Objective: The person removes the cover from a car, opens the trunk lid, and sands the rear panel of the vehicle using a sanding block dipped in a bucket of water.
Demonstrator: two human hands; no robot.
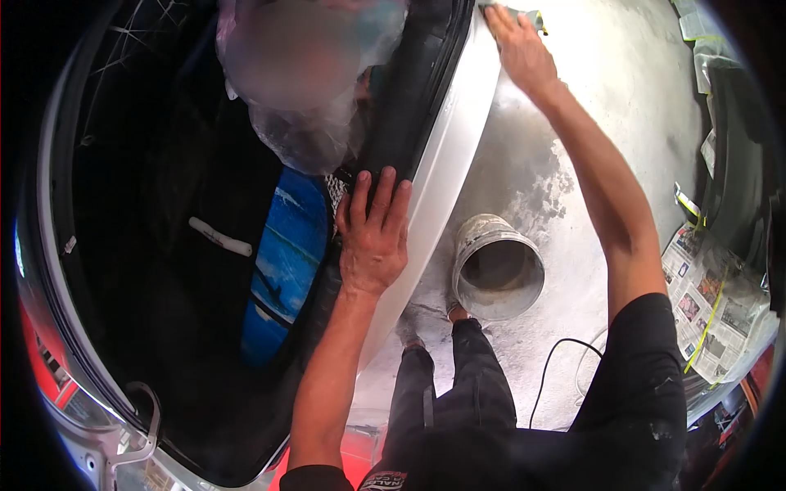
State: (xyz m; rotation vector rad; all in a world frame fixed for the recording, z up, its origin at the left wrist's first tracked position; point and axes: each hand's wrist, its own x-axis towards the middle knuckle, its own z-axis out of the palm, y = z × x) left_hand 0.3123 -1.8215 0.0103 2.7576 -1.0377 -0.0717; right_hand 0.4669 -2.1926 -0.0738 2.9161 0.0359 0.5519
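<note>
Reference: the bucket (483,233). Grey-green pad (534,18) is located beyond the bucket, at the far end of the long white panel (449,147), which runs past the bucket's left side. Pad is held under the right hand (524,53), fingers laid straight over it rather than clenched (thumb hidden, so a pinch can't be confirmed). Left hand (372,254) is planted left of the bucket, fingers spread on black trim (401,114); nothing is grasped by it.

Progress: contact at the panel's far end looks to be under way. No line between worked and unworked stretches can be made out, so the share done or left can't be called.

Materials: panel is smooth, pale, gently curved. Pad appears thin; paper or cloth can't be resolved. Bucket is round, residue-streaked. Floor (565,311) around it is mottled grey-white. Right of the bucket, creased newspaper (704,295) is seen. Left of it, past the trim: glossy blue printed board (282,262), smooth white tube (219,237).
</note>
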